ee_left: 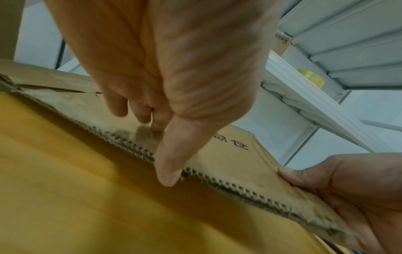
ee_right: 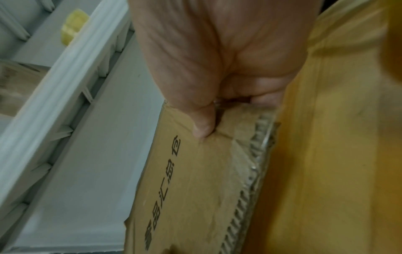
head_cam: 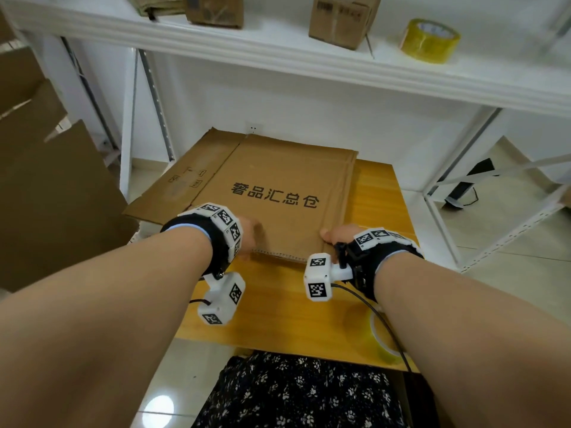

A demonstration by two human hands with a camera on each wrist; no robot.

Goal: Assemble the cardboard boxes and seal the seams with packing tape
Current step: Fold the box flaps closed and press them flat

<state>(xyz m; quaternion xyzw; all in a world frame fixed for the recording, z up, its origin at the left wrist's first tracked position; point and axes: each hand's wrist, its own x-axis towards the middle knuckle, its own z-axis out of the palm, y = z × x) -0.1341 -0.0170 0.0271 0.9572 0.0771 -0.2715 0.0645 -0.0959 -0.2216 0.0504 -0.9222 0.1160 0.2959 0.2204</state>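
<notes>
A flattened cardboard box [head_cam: 278, 180] [ee_left: 228, 154] [ee_right: 195, 180] with black printed characters lies on a yellow wooden table [head_cam: 278, 304]. My left hand [head_cam: 250, 233] [ee_left: 163, 153] is at the left part of its near edge, fingers on top and thumb down over the corrugated edge. My right hand [head_cam: 333, 236] [ee_right: 228, 111] [ee_left: 326, 180] pinches the near right corner, with the thumb on top and the fingers curled underneath. A yellowish tape roll [head_cam: 380, 338] sits on the table near my right forearm, partly hidden by it.
A white shelf [head_cam: 278, 57] overhangs the table and carries small cardboard boxes [head_cam: 340, 20] and a second yellow tape roll [head_cam: 429, 40] [ee_left: 311, 77] [ee_right: 72, 31]. Large cardboard sheets [head_cam: 46, 180] stand at the left. A white metal rack frame [head_cam: 448, 211] stands to the right.
</notes>
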